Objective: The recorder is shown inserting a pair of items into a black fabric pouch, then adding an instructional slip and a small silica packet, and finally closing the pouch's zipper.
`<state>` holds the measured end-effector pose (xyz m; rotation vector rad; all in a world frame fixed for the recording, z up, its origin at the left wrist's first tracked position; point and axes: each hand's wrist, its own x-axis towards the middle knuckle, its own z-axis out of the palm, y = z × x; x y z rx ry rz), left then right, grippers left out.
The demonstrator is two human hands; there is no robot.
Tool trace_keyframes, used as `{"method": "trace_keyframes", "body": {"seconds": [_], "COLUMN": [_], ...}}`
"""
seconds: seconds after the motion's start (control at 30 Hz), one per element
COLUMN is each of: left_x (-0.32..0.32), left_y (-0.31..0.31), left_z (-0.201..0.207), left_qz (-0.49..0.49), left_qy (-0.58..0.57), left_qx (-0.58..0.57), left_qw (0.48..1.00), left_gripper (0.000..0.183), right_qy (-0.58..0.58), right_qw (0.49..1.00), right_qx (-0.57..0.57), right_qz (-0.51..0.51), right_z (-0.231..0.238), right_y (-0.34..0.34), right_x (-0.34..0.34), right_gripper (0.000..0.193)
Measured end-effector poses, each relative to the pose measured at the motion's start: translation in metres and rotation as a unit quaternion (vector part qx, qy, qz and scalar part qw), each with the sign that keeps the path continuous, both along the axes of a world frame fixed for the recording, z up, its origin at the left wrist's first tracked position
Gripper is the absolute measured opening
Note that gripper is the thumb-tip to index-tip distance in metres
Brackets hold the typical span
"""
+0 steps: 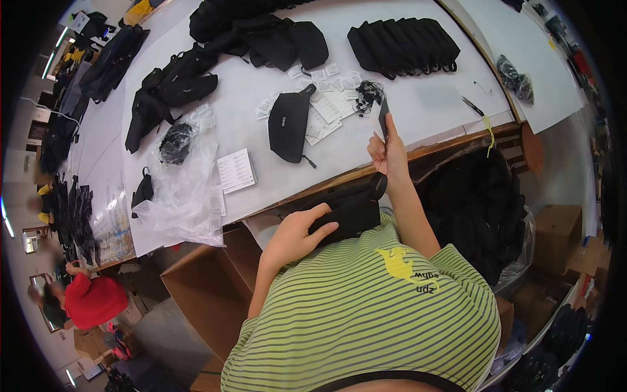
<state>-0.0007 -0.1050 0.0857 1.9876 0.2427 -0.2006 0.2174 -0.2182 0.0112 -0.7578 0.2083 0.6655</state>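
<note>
Against my front, at the table's edge, my left hand [299, 236] grips a black pouch bag [353, 212], thumb and fingers spread over its top. Raised above the table edge, my right hand [390, 151] pinches a dark, flat hang tag [383, 119], seen nearly edge-on. A thin cord seems to run from this hand down to the bag's end. Another black pouch bag [289, 126] with a small light mark lies on the table beyond, beside several white printed labels [330, 108]. A tangle of black tag strings [369, 95] sits just left of the tag.
A neat row of black bags [403, 47] and a loose heap [261, 38] lie at the back. Clear plastic bags [186, 189], a white card stack [236, 171] and thread snips [473, 106] are on the table. Below stand a sack of black items [473, 206] and cardboard boxes [202, 277]. A person in red [96, 299] is at far left.
</note>
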Motion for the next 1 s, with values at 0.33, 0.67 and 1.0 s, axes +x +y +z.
{"method": "trace_keyframes", "body": {"seconds": [0.33, 0.67, 1.0], "left_x": [0.005, 0.024, 0.145], "left_y": [0.003, 0.032, 0.211], "left_z": [-0.001, -0.014, -0.169], "left_qz": [0.008, -0.126, 0.329], "left_qy": [-0.053, 0.017, -0.171], "left_qx": [0.076, 0.046, 0.417], "left_qw": [0.996, 0.991, 0.830], "left_gripper": [0.027, 0.020, 0.029], "right_qy": [-0.569, -0.514, -0.513], "right_qw": [0.616, 0.586, 0.576], "right_qx": [-0.390, -0.298, -0.351], "right_qz": [0.381, 0.551, 0.531], "right_z": [0.090, 0.070, 0.067], "right_y": [-0.021, -0.044, -0.044], "right_x": [-0.022, -0.033, -0.036], "right_gripper": [0.031, 0.029, 0.037]}}
